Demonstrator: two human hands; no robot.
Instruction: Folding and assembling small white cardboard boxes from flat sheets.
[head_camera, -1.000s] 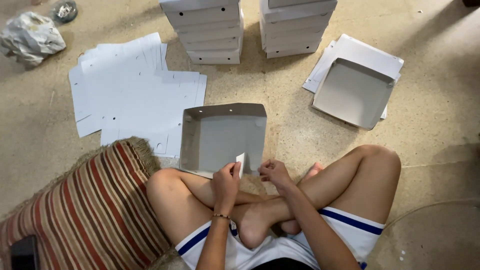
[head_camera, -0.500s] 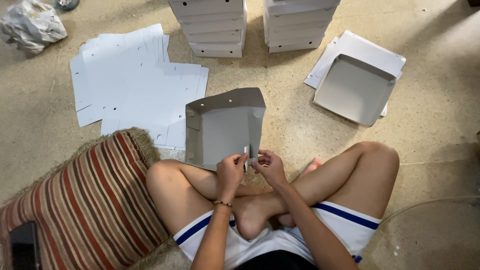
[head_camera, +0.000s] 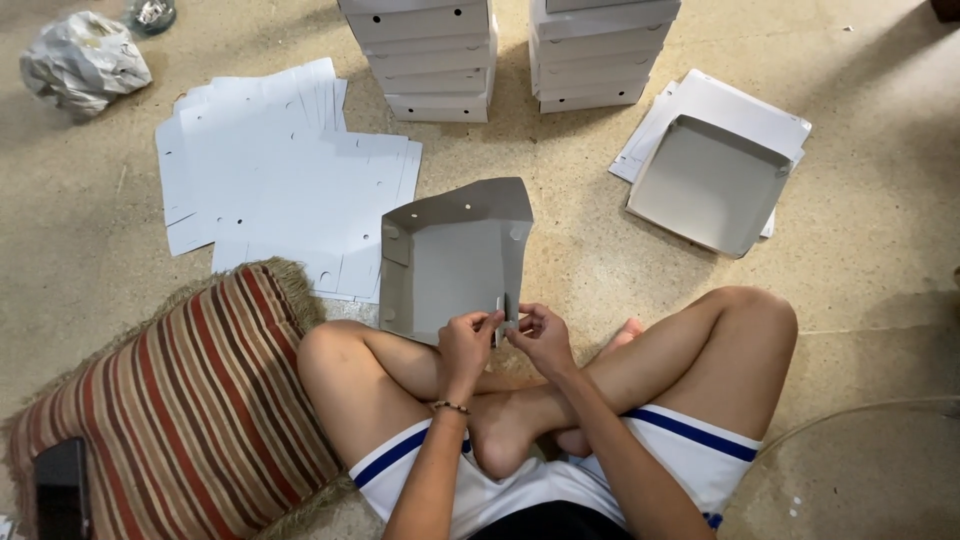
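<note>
Left hand (head_camera: 465, 345) and right hand (head_camera: 543, 338) side by side over crossed legs, fingertips pinching small flap at near edge of half-folded grey box (head_camera: 452, 260). Box extends away from hands across floor, far wall raised. Striped cushion (head_camera: 170, 410) at left. Beyond: flat white blanks (head_camera: 270, 170), finished tray (head_camera: 708, 185), stacked boxes (head_camera: 430, 55).

It looks like a home floor used for box-making: a striped cushion (head_camera: 180, 420), stacked white boxes (head_camera: 425, 60), flat cardboard sheets (head_camera: 270, 170).
</note>
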